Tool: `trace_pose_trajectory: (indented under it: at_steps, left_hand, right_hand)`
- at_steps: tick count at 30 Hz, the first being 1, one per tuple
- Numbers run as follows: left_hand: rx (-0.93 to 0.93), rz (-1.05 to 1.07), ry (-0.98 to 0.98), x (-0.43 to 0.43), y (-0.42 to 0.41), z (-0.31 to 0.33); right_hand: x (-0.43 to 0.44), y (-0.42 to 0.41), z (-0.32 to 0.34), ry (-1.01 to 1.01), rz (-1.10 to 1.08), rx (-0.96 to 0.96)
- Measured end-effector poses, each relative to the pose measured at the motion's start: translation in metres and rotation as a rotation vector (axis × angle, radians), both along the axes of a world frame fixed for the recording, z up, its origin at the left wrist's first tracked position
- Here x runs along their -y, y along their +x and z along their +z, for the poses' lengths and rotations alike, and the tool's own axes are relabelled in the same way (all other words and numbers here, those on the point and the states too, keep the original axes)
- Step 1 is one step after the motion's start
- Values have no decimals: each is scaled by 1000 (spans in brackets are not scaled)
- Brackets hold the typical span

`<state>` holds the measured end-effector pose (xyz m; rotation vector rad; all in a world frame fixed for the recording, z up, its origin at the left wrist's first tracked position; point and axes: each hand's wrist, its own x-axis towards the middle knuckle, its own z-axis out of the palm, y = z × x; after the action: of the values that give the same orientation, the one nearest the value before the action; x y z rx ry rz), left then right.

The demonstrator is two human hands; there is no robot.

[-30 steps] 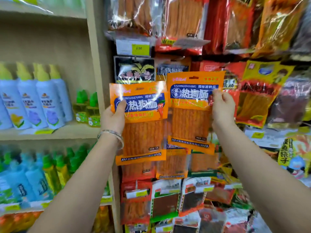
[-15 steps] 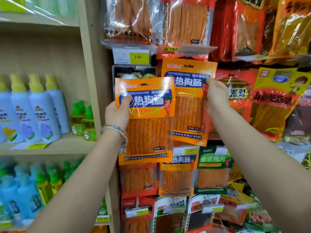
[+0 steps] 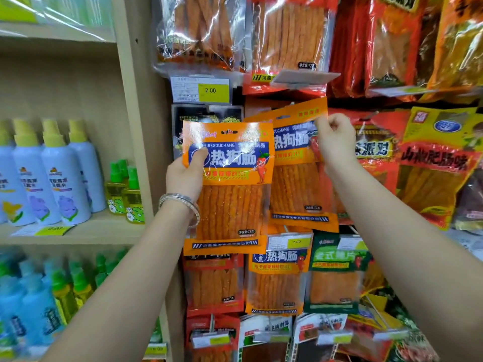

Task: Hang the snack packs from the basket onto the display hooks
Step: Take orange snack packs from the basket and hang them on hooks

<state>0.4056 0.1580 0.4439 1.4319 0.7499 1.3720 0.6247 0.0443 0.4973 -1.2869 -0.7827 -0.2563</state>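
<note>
We see the fingers (image 3: 324, 124) of the right hand (image 3: 337, 142) curled together and pinching the upper right corner of the rear orange snack pack (image 3: 295, 184). That pack is lifted against the display wall and tilted, its top edge rising to the right, just under the clear packs of orange strips (image 3: 287, 35) hanging above; we cannot tell whether its hang hole is on a hook. The left hand (image 3: 184, 178) grips the front orange snack pack (image 3: 230, 199) by its left edge, thumb (image 3: 200, 155) pressed on the blue label and the other fingers hidden behind. This pack is held upright in the air in front of the wall and overlaps the left side of the rear one. We note a silver bracelet (image 3: 180, 202) on the left wrist. Above the front pack sits a yellow price tag (image 3: 213, 90) reading 2.00. Below both packs hang a matching orange pack (image 3: 278, 280) and, just beside it, a green pack (image 3: 335, 278). To the right hangs a yellow and red pack (image 3: 439, 163). Left of the wooden upright (image 3: 141, 126), a shelf (image 3: 86, 231) carries pale blue spray bottles (image 3: 62, 184) and small green-capped bottles (image 3: 130, 194)
</note>
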Motion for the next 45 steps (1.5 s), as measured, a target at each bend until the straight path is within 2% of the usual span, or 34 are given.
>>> trace_pose_trajectory:
  at_steps: [4,11,20,23,27,29,30,32,34,40,42,45]
  left_hand:
    - [1,-22,8,-3,3,1]
    - [22,-75,-14,-5,9,4]
    - [19,-68,18,-10,8,5]
    - [7,-62,16,-13,9,3]
    - [5,-58,8,-14,11,3]
    - [6,-71,5,-15,12,3]
    - [9,-76,4,-14,12,4]
    - [13,-76,5,-13,14,6]
    - [2,-67,15,-11,16,8]
    - [-26,-50,42,6,25,17]
    - [-60,-39,88,13,32,21]
    - [-123,-29,165,22,48,27]
  right_hand:
    - [2,5,-4,41,16,10]
    - [-1,9,8,215,138,-190]
    - [-19,9,16,154,58,-220]
    - [-22,16,9,91,-85,-103]
    - [-23,25,-2,-203,-414,298]
    - [-26,29,-4,-339,-456,411]
    - [-29,31,-4,-387,-413,411]
    - [-34,31,-4,-397,-199,284]
    - [-36,27,-8,-329,-8,106]
    - [-17,7,-16,-36,303,-105]
    - [-10,-2,-15,-116,425,-125]
    - [-2,-10,-16,-104,388,-7]
